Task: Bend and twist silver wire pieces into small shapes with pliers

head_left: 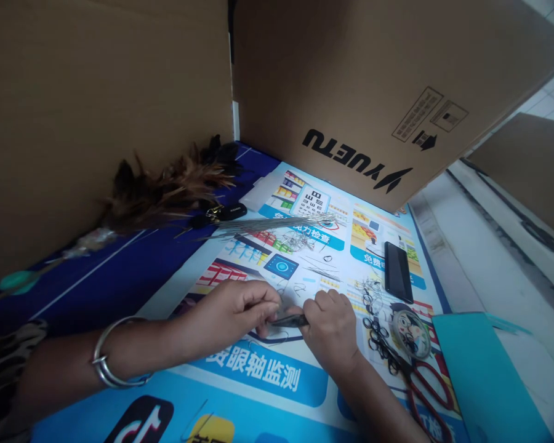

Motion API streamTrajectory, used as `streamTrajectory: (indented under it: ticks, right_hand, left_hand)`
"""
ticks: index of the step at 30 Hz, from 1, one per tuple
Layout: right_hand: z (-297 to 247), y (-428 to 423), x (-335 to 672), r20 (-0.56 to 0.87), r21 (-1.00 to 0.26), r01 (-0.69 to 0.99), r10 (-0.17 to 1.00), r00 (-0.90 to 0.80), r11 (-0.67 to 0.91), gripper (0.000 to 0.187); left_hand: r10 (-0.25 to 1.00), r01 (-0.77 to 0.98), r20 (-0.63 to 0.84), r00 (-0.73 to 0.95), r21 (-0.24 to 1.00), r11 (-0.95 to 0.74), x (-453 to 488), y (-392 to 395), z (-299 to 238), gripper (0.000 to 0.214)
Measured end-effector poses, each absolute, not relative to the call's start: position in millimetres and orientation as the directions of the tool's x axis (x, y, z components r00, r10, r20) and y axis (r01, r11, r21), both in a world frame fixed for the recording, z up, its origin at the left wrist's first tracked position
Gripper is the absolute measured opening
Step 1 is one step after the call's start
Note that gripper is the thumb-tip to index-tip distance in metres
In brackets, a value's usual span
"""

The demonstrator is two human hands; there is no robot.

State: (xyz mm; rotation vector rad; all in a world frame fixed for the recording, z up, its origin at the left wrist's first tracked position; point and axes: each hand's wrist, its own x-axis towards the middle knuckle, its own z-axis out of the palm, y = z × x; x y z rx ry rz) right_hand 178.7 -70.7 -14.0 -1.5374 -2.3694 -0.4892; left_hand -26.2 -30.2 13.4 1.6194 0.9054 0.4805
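Observation:
My right hand (330, 326) is closed around a pair of small dark pliers (290, 321), whose jaws point left. The handles are mostly hidden in the fist. Right at the jaws, my left hand (253, 304) pinches a thin wire between thumb and forefinger; most of the wire is covered by the fingers. Beyond both hands lies a bundle of straight thin wires (268, 224), with a tangle of bent wire pieces (300, 242) in front of it. Several small dark rings (377, 332) are strewn to the right of my right hand.
Red-handled scissors (447, 403) and a round clear roll (410, 332) lie at right, near a black phone (397, 272) and a teal folder (484, 381). Cardboard boxes (277, 80) wall off the back. Brown feathers (170, 184) and a black key fob (233, 211) lie at left.

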Motion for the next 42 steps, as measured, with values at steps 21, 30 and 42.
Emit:
streamTrajectory:
  ticks: [21, 30, 42]
  right_hand:
    - [-19, -71, 179, 0.293, -0.038, 0.934, 0.898, -0.329, 0.354, 0.01]
    - [-14, -72, 178, 0.098, -0.116, 0.941, 0.947, -0.307, 0.317, 0.011]
    - [-17, -68, 178, 0.257, -0.073, 0.962, 0.937, -0.238, 0.264, 0.017]
  left_hand:
    - [0.688, 0.311, 0.361, 0.63, 0.694, -0.649, -33, -35, 11, 0.014]
    - [0.387, 0.125, 0.57, 0.725, 0.443, -0.888, -40, -36, 9, 0.032]
    - [0.744, 0.359, 0.336, 0.577, 0.714, -0.601, -32, -30, 5, 0.017]
